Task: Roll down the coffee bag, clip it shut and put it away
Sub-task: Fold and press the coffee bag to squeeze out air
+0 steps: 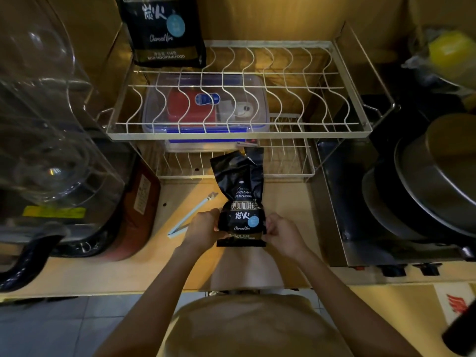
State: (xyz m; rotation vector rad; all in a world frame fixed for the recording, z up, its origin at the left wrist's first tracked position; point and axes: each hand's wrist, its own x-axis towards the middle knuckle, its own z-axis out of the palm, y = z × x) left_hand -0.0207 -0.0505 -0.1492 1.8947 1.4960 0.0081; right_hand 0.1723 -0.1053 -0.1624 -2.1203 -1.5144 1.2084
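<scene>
The pale wooden counter (288,202) carries the black coffee bag (242,220) standing near its front edge, a light blue bag clip (189,216) just left of it, and a white wire dish rack (239,130) behind.

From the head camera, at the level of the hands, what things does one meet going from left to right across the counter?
Brown package → pale blue bag clip → left hand → coffee bag → right hand → stacked metal pans.
</scene>
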